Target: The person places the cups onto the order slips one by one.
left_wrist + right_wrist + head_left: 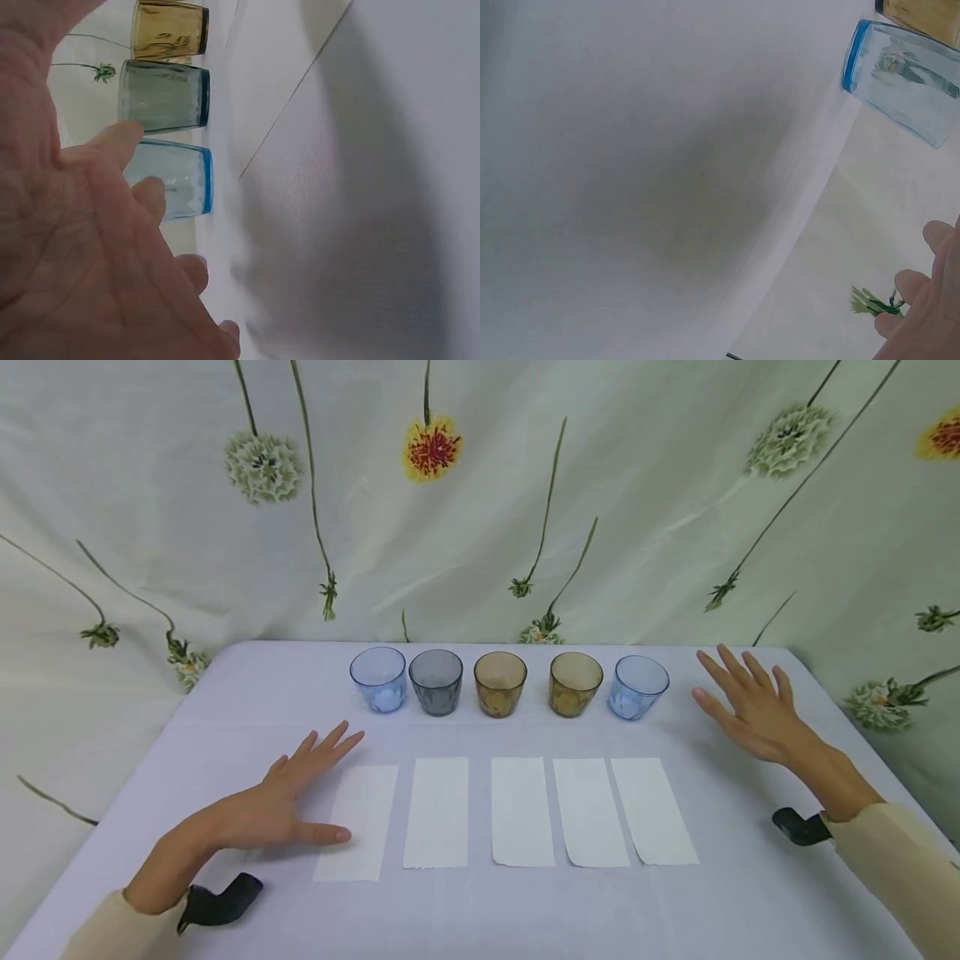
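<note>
My left hand (273,802) is held with its fingers spread over the leftmost white paper strip (363,852), holding nothing. My right hand (753,710) hovers above the table's right side, fingers apart, near the right blue glass (637,685). In a row along the back stand a left blue glass (378,679), a grey glass (437,681), an amber glass (500,683) and a second amber glass (574,683). The left wrist view shows my open palm beside the left blue glass (176,180). In the right wrist view, fingertips (911,285) appear below the right blue glass (900,79).
More paper strips lie side by side before the glasses, from one near the left (437,810) to the rightmost strip (654,810). A white cloth covers the table (525,914). Behind it hangs a flower-print curtain (480,543). Both wrists carry a black device (221,902).
</note>
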### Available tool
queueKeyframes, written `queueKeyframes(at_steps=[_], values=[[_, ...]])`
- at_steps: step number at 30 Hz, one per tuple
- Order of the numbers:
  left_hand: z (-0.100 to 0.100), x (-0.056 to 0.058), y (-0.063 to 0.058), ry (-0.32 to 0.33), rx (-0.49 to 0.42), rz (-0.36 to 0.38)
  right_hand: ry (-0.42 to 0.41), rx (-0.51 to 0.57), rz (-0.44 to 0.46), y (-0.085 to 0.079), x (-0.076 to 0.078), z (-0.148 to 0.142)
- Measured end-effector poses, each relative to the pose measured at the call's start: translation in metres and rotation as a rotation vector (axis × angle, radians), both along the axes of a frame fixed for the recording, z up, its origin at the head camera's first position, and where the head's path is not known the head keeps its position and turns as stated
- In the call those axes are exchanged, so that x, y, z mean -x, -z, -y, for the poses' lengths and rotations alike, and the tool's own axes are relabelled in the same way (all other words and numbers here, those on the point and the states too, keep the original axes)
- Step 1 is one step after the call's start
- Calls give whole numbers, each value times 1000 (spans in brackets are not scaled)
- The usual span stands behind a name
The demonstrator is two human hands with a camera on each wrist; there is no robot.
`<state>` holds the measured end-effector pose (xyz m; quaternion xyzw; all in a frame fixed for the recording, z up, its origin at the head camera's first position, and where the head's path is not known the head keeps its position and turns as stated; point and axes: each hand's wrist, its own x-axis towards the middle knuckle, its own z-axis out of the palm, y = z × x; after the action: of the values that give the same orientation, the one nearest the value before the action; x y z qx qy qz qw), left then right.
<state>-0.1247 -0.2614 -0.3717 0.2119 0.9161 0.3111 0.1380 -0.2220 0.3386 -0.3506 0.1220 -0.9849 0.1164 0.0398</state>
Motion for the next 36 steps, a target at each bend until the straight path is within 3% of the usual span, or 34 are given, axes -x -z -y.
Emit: queueKeyframes(at_steps=[6,16,36], values=[[2,-8,2,92,-71,48,-19,15,9,0,3,8],[6,-10,7,127,-119,130,-56,69,19,-5,8,26],[8,-12,15,142,-145,125,-135,89,15,2,21,48]])
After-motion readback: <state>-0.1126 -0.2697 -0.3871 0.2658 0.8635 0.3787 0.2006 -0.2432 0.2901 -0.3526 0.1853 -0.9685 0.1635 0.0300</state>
